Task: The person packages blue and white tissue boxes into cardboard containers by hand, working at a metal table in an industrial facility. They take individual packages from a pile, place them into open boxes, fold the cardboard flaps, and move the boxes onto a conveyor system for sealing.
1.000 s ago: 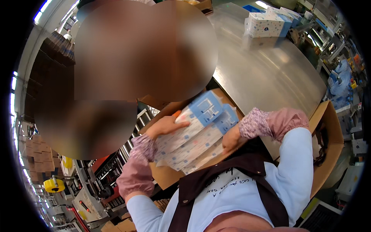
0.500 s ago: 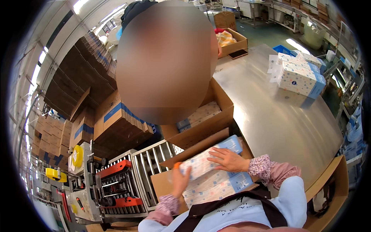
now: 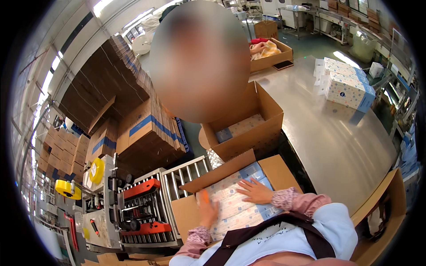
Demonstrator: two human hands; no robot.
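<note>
Steel worktop [image 3: 328,146] gleams at three o'clock; near half past five, an open carton [image 3: 276,170] holds patterned packs [image 3: 225,189]. I rest the right hand [image 3: 257,193] there, fingers spread, empty; at six, the left hand [image 3: 207,212] is blurred: I can't tell its grip.

Right grip [image 3: 256,192] lies on packs [image 3: 235,216] in a carton [image 3: 278,172], left grip [image 3: 207,211] at their end

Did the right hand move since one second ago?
Yes: against the cardboard box, the right hand went away from the person, from beside the packs to over them.
</note>
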